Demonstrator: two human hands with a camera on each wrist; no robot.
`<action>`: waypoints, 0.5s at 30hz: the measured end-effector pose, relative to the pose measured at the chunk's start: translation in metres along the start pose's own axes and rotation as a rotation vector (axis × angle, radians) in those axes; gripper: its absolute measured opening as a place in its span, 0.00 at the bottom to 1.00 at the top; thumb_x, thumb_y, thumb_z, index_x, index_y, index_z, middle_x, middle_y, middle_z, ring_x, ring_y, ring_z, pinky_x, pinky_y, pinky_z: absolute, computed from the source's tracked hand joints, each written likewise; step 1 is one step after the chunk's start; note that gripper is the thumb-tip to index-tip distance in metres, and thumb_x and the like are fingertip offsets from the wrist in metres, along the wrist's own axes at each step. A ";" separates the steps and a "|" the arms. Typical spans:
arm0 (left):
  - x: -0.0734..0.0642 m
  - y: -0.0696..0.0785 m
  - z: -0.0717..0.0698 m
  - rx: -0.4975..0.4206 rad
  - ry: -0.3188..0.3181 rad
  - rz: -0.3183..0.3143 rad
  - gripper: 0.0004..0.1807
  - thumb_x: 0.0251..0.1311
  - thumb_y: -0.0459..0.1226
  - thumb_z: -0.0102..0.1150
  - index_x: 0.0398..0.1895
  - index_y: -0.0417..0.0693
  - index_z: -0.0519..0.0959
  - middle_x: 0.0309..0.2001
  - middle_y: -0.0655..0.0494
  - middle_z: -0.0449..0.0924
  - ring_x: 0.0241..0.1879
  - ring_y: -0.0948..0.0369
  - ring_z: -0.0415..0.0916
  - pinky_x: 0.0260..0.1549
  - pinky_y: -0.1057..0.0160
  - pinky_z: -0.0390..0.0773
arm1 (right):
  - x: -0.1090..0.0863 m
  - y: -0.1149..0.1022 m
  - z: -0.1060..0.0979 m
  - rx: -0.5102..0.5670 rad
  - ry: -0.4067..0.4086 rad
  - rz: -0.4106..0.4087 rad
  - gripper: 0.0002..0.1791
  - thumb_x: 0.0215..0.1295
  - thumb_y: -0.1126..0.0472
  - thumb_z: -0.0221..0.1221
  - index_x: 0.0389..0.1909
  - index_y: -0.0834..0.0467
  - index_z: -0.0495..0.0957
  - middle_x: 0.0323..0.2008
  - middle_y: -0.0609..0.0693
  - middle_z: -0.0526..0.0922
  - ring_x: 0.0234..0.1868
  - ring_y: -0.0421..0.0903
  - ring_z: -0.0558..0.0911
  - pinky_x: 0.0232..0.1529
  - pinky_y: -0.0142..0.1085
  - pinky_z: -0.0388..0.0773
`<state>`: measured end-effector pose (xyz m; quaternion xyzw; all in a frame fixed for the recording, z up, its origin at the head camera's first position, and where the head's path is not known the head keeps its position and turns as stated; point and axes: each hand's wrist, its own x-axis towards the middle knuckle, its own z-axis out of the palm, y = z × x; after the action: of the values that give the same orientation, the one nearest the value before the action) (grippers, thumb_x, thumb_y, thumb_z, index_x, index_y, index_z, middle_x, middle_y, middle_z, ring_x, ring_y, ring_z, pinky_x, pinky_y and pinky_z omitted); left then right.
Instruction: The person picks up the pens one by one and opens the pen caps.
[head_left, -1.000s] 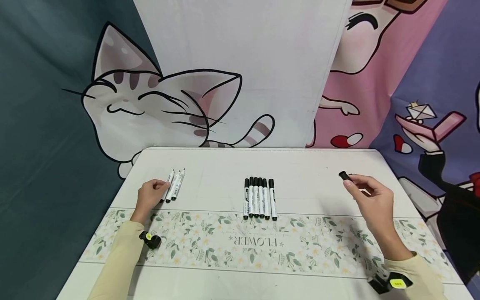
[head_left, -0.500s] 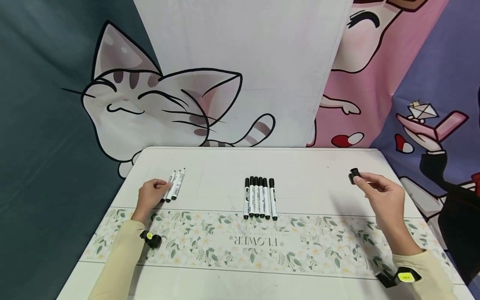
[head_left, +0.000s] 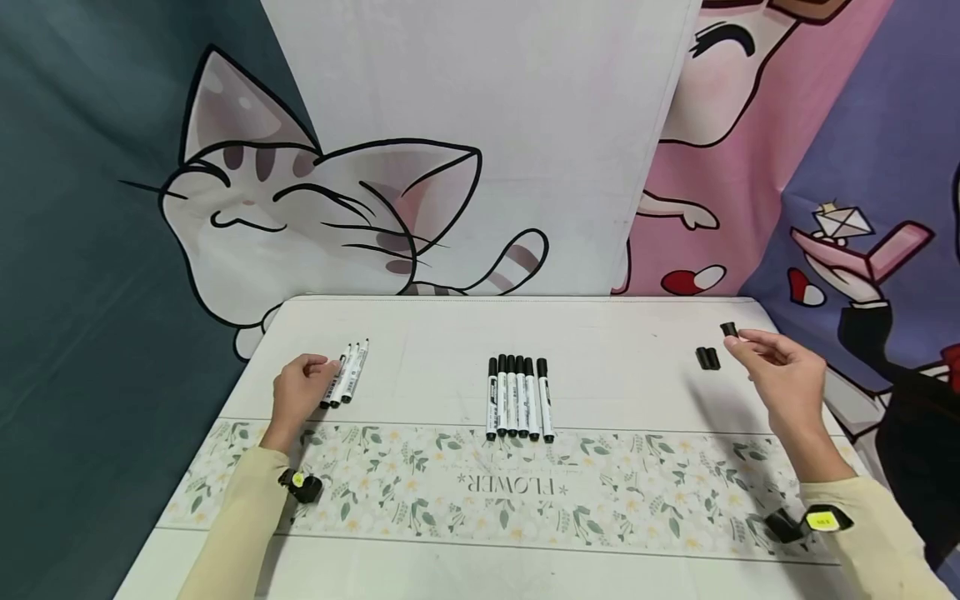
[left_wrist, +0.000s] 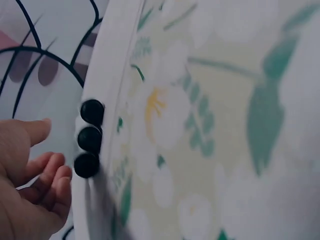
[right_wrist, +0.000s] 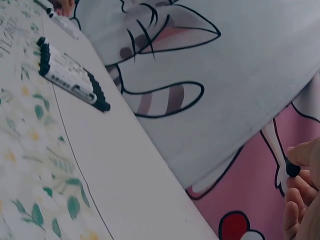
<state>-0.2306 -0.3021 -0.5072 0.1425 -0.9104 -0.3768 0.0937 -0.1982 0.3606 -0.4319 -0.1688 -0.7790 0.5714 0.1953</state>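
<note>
Three uncapped white markers (head_left: pixel 356 371) lie side by side on the left of the table, tips pointing away. My left hand (head_left: pixel 297 388) is at the leftmost one; in the left wrist view its thumb and loosely bent fingers (left_wrist: pixel 59 192) are apart, near the markers' black ends (left_wrist: pixel 90 140), with nothing between them. At the right, my right hand (head_left: pixel 786 379) pinches a black marker cap (head_left: pixel 729 329) between thumb and fingers, above the table. Two more black caps (head_left: pixel 707 358) lie together just left of that hand.
Several capped markers (head_left: pixel 513 398) lie in a row at the middle of the white table (head_left: pixel 600 350), one slightly apart on the right. A floral strip (head_left: pixel 630 492) crosses the table. Cartoon-printed cloth (head_left: pixel 585 150) hangs behind the far edge.
My right hand has moved right and slightly away from me with the cap. The two caps on the table, hidden or overlapped before, now show fully. My left hand has stayed almost still.
</note>
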 end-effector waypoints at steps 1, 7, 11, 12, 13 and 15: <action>-0.001 0.003 0.000 -0.017 0.023 0.014 0.26 0.72 0.52 0.58 0.56 0.39 0.80 0.45 0.43 0.82 0.41 0.53 0.79 0.36 0.63 0.76 | 0.004 0.002 -0.001 -0.005 -0.003 0.004 0.20 0.60 0.58 0.74 0.52 0.58 0.86 0.27 0.33 0.85 0.27 0.31 0.80 0.24 0.23 0.73; -0.014 0.026 0.004 -0.169 0.151 0.173 0.21 0.71 0.48 0.62 0.55 0.41 0.81 0.43 0.48 0.84 0.39 0.64 0.76 0.38 0.73 0.73 | 0.020 0.015 -0.009 -0.064 -0.027 0.049 0.19 0.60 0.53 0.74 0.51 0.53 0.86 0.26 0.29 0.83 0.26 0.30 0.79 0.24 0.22 0.73; -0.026 0.044 0.009 -0.231 0.158 0.255 0.20 0.70 0.47 0.63 0.54 0.41 0.82 0.42 0.51 0.84 0.38 0.68 0.75 0.37 0.76 0.72 | 0.028 0.026 -0.010 -0.092 -0.030 0.115 0.19 0.59 0.48 0.74 0.50 0.49 0.86 0.26 0.27 0.82 0.27 0.29 0.79 0.25 0.21 0.74; -0.029 0.049 0.011 -0.240 0.150 0.271 0.19 0.70 0.47 0.63 0.54 0.42 0.82 0.42 0.51 0.84 0.38 0.68 0.75 0.38 0.76 0.72 | 0.030 0.028 -0.010 -0.104 -0.029 0.131 0.20 0.59 0.47 0.74 0.50 0.48 0.86 0.26 0.26 0.82 0.28 0.28 0.79 0.25 0.21 0.74; -0.032 0.053 0.012 -0.244 0.143 0.285 0.19 0.70 0.46 0.63 0.54 0.42 0.82 0.42 0.51 0.84 0.38 0.68 0.75 0.38 0.76 0.72 | 0.033 0.031 -0.010 -0.116 -0.027 0.147 0.21 0.59 0.45 0.73 0.51 0.48 0.86 0.26 0.25 0.82 0.28 0.28 0.80 0.26 0.21 0.74; -0.039 0.060 0.015 -0.261 0.125 0.315 0.18 0.70 0.45 0.64 0.54 0.41 0.82 0.42 0.51 0.85 0.38 0.67 0.76 0.38 0.76 0.72 | 0.037 0.036 -0.010 -0.143 -0.026 0.173 0.23 0.58 0.42 0.73 0.51 0.47 0.85 0.26 0.24 0.81 0.29 0.28 0.80 0.26 0.21 0.74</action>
<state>-0.2094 -0.2385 -0.4775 0.0081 -0.8574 -0.4626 0.2255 -0.2244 0.3972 -0.4599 -0.2416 -0.8029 0.5310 0.1225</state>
